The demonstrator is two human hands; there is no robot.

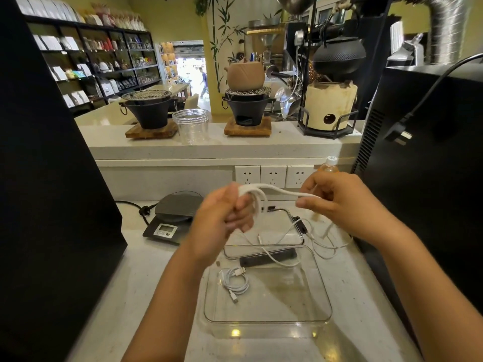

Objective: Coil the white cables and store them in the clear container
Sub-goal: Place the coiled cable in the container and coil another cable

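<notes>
A white cable (274, 189) stretches between my two hands above the counter. My left hand (224, 218) grips several loops of it, and my right hand (337, 197) pinches the strand further along. Below them sits the clear rectangular container (322, 291), with one coiled white cable (236, 282) lying in its far left corner. Loose white cables (321, 241) trail over the counter behind the container, near its clear lid (292, 226) and a black power strip (269, 257).
A black kitchen scale (172, 218) stands at the left of the counter. Wall sockets (273, 176) and a small bottle (329, 165) are behind my hands. A clear round jar (192, 126), black stoves and a teapot sit on the raised ledge. Black machines flank both sides.
</notes>
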